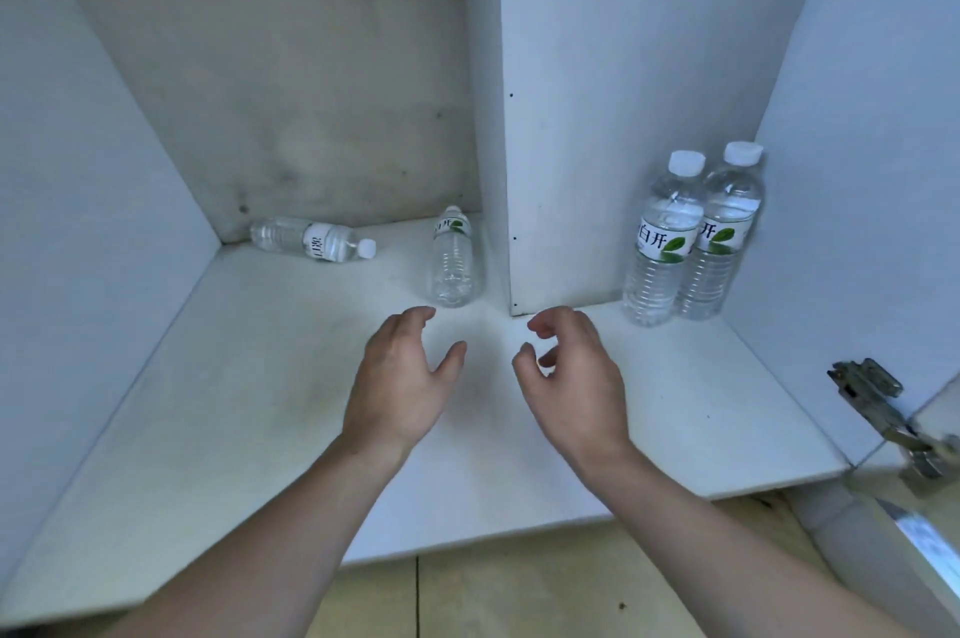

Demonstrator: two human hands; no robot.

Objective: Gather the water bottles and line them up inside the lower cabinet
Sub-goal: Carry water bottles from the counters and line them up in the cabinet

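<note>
White cabinet floor [260, 403] under empty, loosely spread left hand [402, 383] and right hand [571, 377].

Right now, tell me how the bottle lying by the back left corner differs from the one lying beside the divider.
The corner bottle lies crosswise along the back wall, cap pointing right; the divider bottle lies lengthwise, base toward the hands. The corner bottle's label is white; the divider bottle's shows a green leaf. Both are clear plastic, on their sides and untouched.

Left standing bottle [661, 242]: label reads "白开" beside green leaf. Right standing bottle [719, 235]: "开" visible. Lying bottle by divider [453, 259]: "开" partly readable. Back-left lying bottle [311, 239]: label characters unclear.
</note>
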